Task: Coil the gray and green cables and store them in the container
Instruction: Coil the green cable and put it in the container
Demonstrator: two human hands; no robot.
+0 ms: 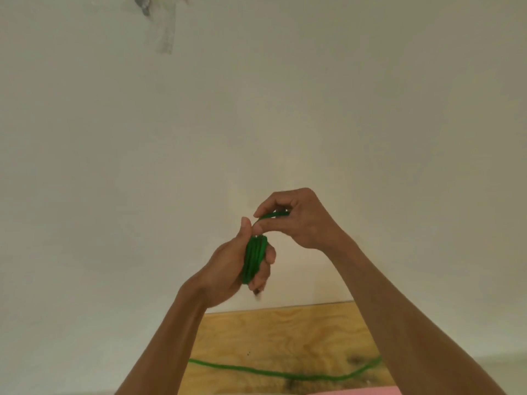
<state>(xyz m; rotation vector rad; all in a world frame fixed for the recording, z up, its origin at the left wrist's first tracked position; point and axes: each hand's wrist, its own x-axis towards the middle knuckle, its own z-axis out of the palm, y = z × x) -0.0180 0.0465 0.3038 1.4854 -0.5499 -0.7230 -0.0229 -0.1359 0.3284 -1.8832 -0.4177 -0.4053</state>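
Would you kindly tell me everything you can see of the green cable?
The green cable is a thin, bright green cord, flexible by its look. Part of it is wound in several parallel turns around the left hand, which grips the bundle. From there a short stretch arcs up into the right hand, pinched between its fingers. A loose length lies curving across the wooden table below.
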